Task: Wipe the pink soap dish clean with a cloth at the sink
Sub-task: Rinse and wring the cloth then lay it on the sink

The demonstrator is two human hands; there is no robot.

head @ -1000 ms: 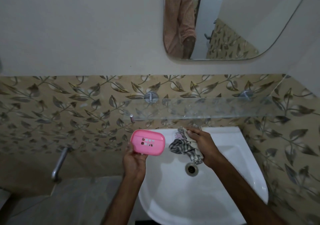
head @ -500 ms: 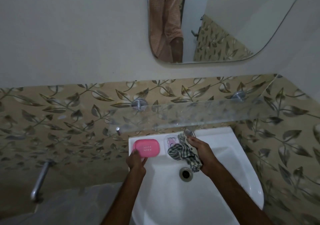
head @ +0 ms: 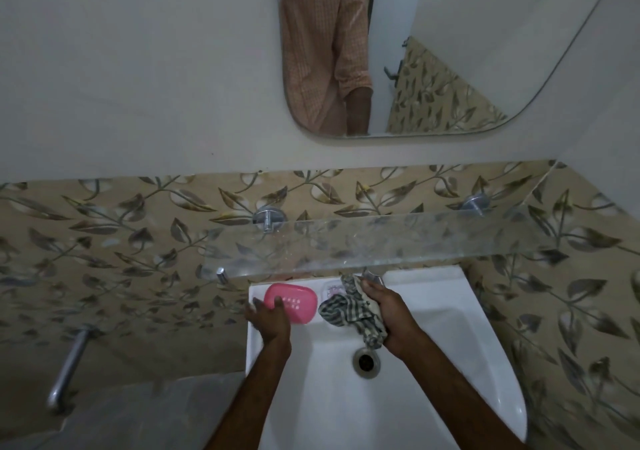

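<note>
The pink soap dish (head: 294, 302) lies on the back left ledge of the white sink (head: 450, 318). My left hand (head: 268, 321) rests on the dish's near left side, with a finger on its slotted top. My right hand (head: 391, 314) is closed around a crumpled grey checked cloth (head: 349, 311), held over the back of the basin just right of the dish. A small white soap bar (head: 330, 290) lies on the ledge behind the cloth, partly covered by it.
A glass shelf (head: 381, 241) on metal brackets juts out just above the sink's back ledge. The drain (head: 366, 361) sits in the basin's middle. A mirror (head: 433, 51) hangs above. A metal pipe (head: 67, 370) stands out of the tiled wall at lower left.
My left hand lowered the raised, tilted soap dish onto the sink's back left ledge. My right hand stayed over the basin with the cloth.
</note>
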